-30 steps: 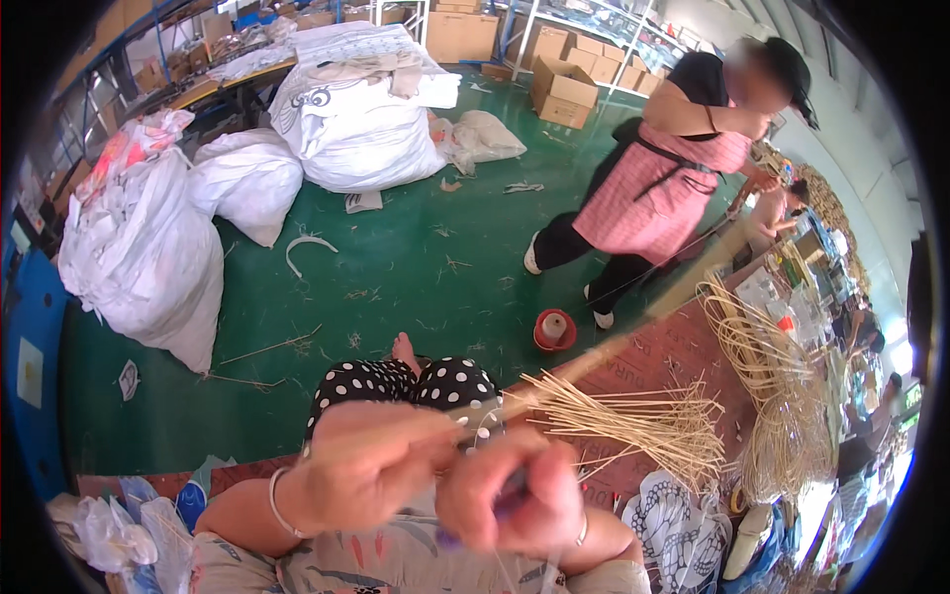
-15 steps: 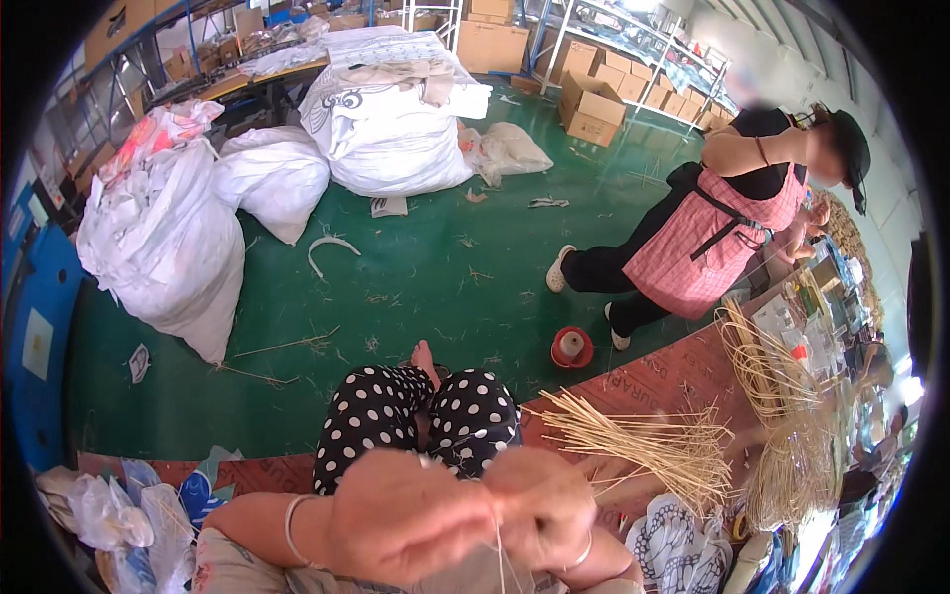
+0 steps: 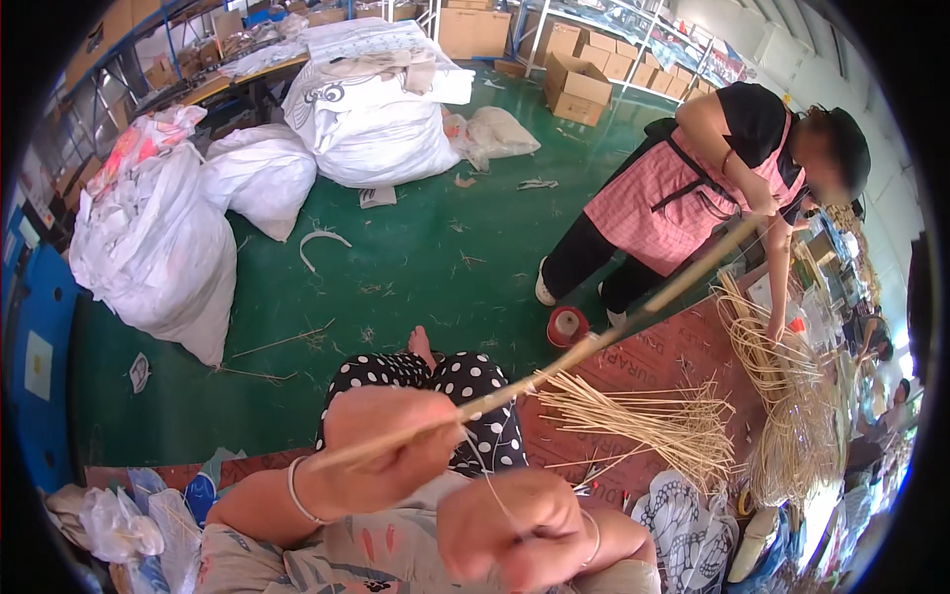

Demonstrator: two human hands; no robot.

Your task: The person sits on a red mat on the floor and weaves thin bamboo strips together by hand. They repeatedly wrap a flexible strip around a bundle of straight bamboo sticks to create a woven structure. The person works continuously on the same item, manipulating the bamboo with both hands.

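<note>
My left hand (image 3: 391,450) is closed around a long bamboo stick (image 3: 554,371), which slants up to the right across the view. A white binding shows on the stick partway along. Low in front of my body, my right hand (image 3: 520,530) is closed, gripping a thin white thread (image 3: 487,473) that runs up toward the stick by my left hand. The fingers of the right hand are partly blurred. To the right, a bundle of thin sticks (image 3: 643,426) lies on the red-brown board (image 3: 663,361).
Coiled cane strips (image 3: 767,342) lie farther right, where a co-worker in a pink checked apron (image 3: 648,213) bends and reaches down. A red pot (image 3: 567,327) stands on the green floor. Large white sacks (image 3: 158,252) are at the left, and plastic bags (image 3: 119,525) lie at lower left.
My hands were close together; now the right one is lower and apart, drawing the thread. The stick has come plainly into view. The co-worker has bent and extended an arm downward.
</note>
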